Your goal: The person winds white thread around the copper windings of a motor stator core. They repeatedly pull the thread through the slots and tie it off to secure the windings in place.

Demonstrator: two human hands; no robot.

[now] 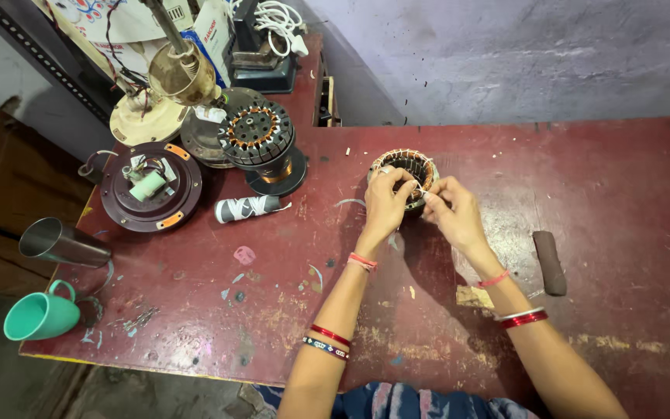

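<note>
Stator (405, 167) sits at frame centre on red table (599, 194), partly behind your hands. Your left hand (385, 203) grips stator rim; your right hand (451, 209) pinches thin thread (422, 190) at its near edge. Copper windings already in slots; lacing looks underway, extent hidden. Second stator (257, 136), brown motor cover (151, 186), green cup (39, 314) lie in left half.

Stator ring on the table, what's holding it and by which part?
Left hand grips the stator ring at its near rim; right hand pinches a thin strand beside it.
</note>
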